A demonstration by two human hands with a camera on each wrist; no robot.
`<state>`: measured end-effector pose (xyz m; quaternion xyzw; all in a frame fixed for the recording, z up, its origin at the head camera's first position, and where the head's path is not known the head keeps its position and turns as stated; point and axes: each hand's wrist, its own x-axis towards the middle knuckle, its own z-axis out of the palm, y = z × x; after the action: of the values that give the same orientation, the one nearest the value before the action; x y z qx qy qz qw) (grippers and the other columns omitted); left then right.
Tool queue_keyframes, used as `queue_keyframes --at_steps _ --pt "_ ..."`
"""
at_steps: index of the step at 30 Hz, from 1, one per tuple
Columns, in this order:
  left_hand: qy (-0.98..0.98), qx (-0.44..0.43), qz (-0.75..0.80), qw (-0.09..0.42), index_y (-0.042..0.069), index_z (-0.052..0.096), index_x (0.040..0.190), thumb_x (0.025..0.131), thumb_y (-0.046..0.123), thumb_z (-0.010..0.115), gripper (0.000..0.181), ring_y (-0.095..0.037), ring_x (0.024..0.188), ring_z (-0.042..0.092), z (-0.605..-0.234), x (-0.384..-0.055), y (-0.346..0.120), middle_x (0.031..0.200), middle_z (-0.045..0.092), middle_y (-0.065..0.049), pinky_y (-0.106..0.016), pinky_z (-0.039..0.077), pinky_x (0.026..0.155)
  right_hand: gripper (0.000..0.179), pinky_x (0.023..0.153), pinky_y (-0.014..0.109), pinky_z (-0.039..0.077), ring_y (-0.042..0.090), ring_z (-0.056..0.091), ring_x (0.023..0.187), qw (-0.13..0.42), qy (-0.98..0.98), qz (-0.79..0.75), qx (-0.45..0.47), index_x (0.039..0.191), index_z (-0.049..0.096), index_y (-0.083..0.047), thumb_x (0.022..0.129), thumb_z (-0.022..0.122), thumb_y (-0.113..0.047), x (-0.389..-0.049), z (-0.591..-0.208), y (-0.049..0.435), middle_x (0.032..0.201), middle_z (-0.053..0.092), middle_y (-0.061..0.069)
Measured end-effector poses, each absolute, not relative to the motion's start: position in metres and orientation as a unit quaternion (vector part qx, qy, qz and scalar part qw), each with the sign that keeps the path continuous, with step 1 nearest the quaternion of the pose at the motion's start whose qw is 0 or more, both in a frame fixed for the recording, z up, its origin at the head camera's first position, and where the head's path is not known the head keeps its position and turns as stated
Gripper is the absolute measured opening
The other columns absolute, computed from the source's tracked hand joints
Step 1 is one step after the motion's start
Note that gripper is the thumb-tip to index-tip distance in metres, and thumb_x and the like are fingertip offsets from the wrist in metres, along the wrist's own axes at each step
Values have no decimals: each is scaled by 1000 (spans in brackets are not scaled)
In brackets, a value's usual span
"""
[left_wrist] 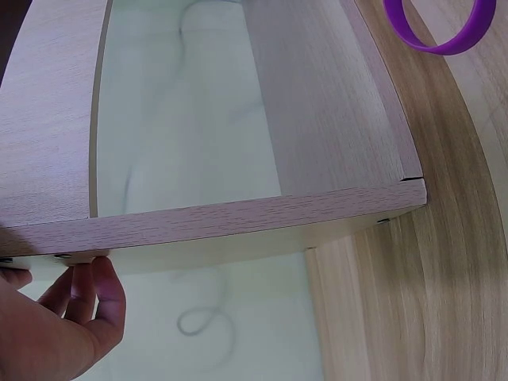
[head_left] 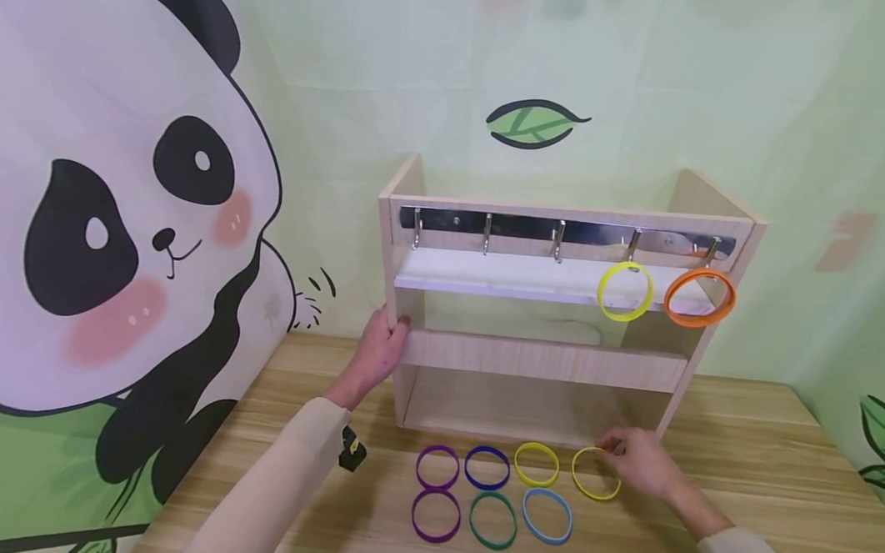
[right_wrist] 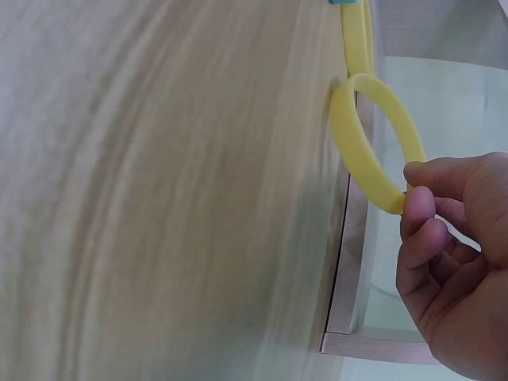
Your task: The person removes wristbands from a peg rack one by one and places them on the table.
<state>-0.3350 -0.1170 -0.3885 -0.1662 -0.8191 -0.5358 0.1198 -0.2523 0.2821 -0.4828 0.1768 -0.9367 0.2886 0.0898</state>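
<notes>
My left hand (head_left: pixel 380 347) holds the left side panel of a small wooden shelf (head_left: pixel 543 359). In the left wrist view its fingertips press near that panel's front edge. Between thumb and fingertips, my right hand (head_left: pixel 641 462) pinches a yellow wristband (right_wrist: pixel 361 151), tilted up at the right end of the band rows. Two purple bands (head_left: pixel 435 515), a dark blue band (head_left: pixel 486 487), another yellow band (head_left: pixel 536 483), a green band (head_left: pixel 492 546) and a light blue band (head_left: pixel 545 539) lie on the table in front of the shelf.
A metal hook rail (head_left: pixel 523 226) runs along the shelf's top. A yellow band (head_left: pixel 624 318) and an orange band (head_left: pixel 699 321) hang from its two right hooks. The wood-grain table (head_left: pixel 749 443) meets a printed backdrop (head_left: pixel 329 154) with a panda at left.
</notes>
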Motion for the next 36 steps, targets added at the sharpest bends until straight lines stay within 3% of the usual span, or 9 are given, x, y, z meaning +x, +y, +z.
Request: queue_keyframes --at_steps 10,20,30,36 --pt "-820 -161 -536 116 8 34 142 100 21 36 44 -32 113 53 -390 -335 -117 130 48 -15 -49 49 88 4 61 24 49 10 59 69 73 -942 265 191 81 69 -8 79 72 -10 -259 -490 283 76 66 -6" --pt "-826 -156 -528 118 7 32 143 100 23 36 46 -32 116 50 -391 -337 -117 132 44 -21 -51 47 92 8 61 25 50 10 60 71 71 -945 248 203 81 70 -6 80 72 -13 -262 -493 284 77 66 -7" --pt "-824 -154 -533 114 8 33 143 100 23 36 46 -32 115 51 -391 -336 -117 132 45 -19 -51 48 90 7 68 31 53 16 64 77 70 -943 254 204 86 71 -8 80 70 -5 -262 -493 284 83 69 -1" --pt "-824 -155 -533 114 8 32 144 100 22 36 47 -33 116 50 -391 -337 -117 134 43 -23 -53 46 91 7 64 27 51 13 62 73 81 -943 254 198 87 71 -9 80 71 -7 -262 -490 285 81 68 -2"
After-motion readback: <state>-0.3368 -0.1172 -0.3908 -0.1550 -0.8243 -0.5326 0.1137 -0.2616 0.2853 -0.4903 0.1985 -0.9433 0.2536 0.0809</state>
